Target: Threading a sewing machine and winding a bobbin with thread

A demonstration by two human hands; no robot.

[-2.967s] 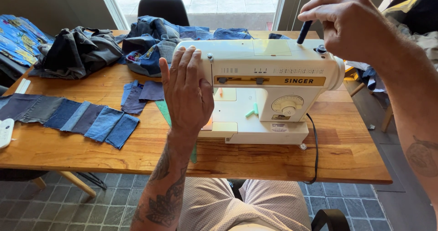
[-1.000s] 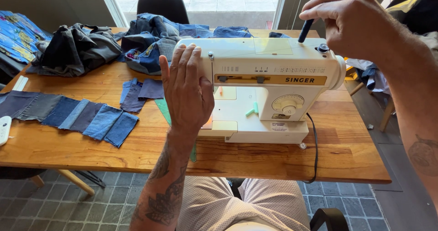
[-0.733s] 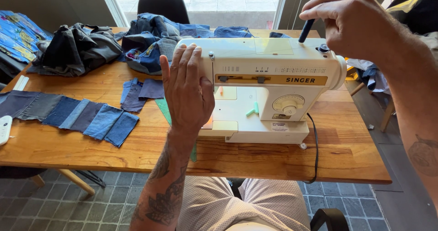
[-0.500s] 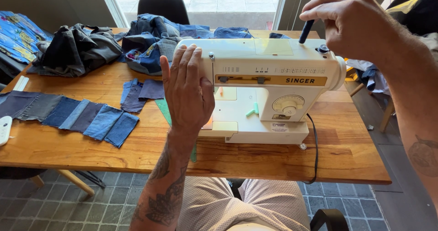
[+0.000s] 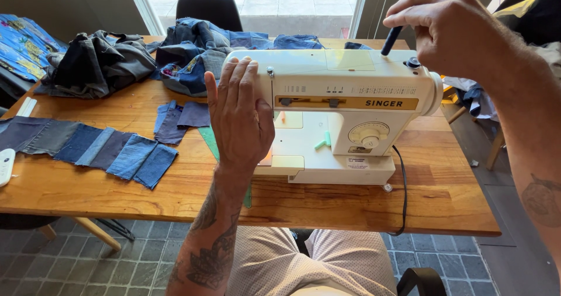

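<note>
A cream sewing machine (image 5: 350, 106) stands on the wooden table (image 5: 350, 205) in front of me. My left hand (image 5: 239, 118) is raised flat, fingers together, against the machine's left end near the needle area. My right hand (image 5: 453, 30) is above the machine's right top and pinches a dark spool of thread (image 5: 391, 40) that stands tilted on the machine's top. A strip of sewn denim patches (image 5: 93, 150) lies on the table at the left.
A few loose denim pieces (image 5: 178, 118) lie beside the machine. Piles of dark and blue clothing (image 5: 193, 50) fill the table's far side. A black chair (image 5: 209, 9) stands beyond. A black cord (image 5: 403, 191) hangs off the front edge. A white object (image 5: 6, 166) sits at far left.
Almost nothing has moved. Both hands hold the same positions on the machine and the spool.
</note>
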